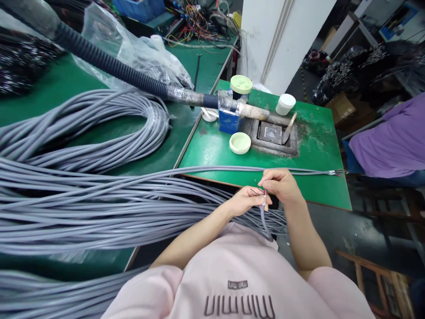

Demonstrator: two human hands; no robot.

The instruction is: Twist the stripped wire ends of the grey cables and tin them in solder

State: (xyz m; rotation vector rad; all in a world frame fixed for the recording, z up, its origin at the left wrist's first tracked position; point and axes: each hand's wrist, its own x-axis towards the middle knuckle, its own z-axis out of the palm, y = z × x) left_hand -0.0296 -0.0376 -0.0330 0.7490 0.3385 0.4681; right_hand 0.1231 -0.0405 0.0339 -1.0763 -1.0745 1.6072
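Note:
A grey cable (263,217) rises in front of the pink shirt, its end stripped to thin dark and red wires. My left hand (249,200) pinches it just below the stripped end. Right beside it, my right hand (277,182) has its fingertips closed on the thin wires. Beyond my hands, two grey cables (226,168) run along the green table (318,133), ending at the right in bare wires. Thick bundles of similar grey cable (99,208) lie to the left.
A ribbed hose (116,66) crosses above the tables to a blue box (228,122). Near it are a sooty recessed metal pot (272,133) with a scraper, a white jar (285,104) and a pale green lid (240,143). A person in purple (392,137) is at right.

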